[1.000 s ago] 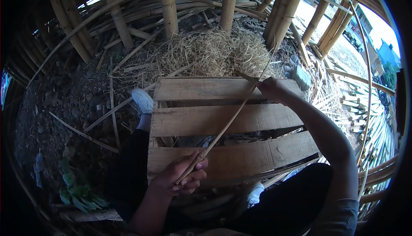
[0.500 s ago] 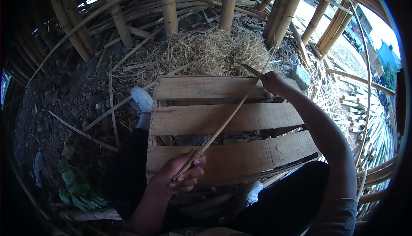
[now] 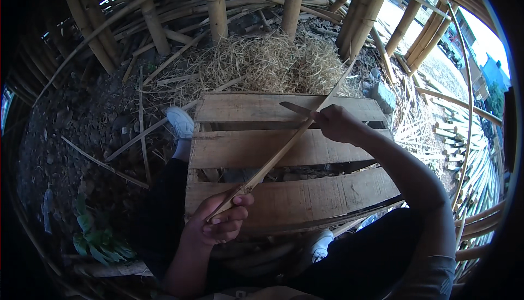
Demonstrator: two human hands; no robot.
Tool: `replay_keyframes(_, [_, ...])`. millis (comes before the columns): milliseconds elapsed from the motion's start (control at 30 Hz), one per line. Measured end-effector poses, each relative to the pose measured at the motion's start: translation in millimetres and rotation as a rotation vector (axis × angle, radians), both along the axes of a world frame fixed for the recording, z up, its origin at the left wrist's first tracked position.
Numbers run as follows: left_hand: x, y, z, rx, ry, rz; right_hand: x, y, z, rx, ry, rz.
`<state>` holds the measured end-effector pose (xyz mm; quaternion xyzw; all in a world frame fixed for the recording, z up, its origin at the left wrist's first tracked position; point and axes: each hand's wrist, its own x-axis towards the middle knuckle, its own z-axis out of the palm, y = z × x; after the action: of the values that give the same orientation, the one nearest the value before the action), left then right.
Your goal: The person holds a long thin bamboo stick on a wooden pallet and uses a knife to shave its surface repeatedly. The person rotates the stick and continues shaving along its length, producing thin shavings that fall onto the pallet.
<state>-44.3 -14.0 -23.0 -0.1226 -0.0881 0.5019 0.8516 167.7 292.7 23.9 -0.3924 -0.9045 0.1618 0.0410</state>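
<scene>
A long, pale bamboo strip runs slantwise over the slatted wooden crate, from near left to far right. Its near end is gripped by my left hand, fingers wrapped round it in front of the crate's closest slat. My right hand is closed on a knife, its handle hidden in the fist. The knife blade points left and lies across the strip above the far slats. Beyond my right hand the strip's far end reaches toward the bamboo posts.
A heap of fine bamboo shavings lies behind the crate. Thick bamboo posts stand past it. Many cut bamboo poles are stacked at the right. A leafy green plant grows at lower left. My white shoes flank the crate.
My right hand and the knife have come nearer along the strip, down and to the left. My left hand has shifted slightly left and down, still holding the strip, whose broader face now shows.
</scene>
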Motion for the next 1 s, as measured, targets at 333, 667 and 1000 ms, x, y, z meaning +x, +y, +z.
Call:
replay_keyframes(333, [2.9, 0.7, -1.9, 0.021, 0.024, 0.000, 0.9, 2.3, 7.5, 0.093, 0.029, -0.119])
replay_keyframes(667, [1.2, -1.6, 1.1, 0.021, 0.187, -0.051, -2.6, 4.9, 28.4, -0.227, -0.188, -0.286])
replay_keyframes(1000, [2.7, 1.9, 2.1, 0.035, 0.241, -0.070, -11.2, 25.3, 34.6, -0.281, -0.242, -0.301])
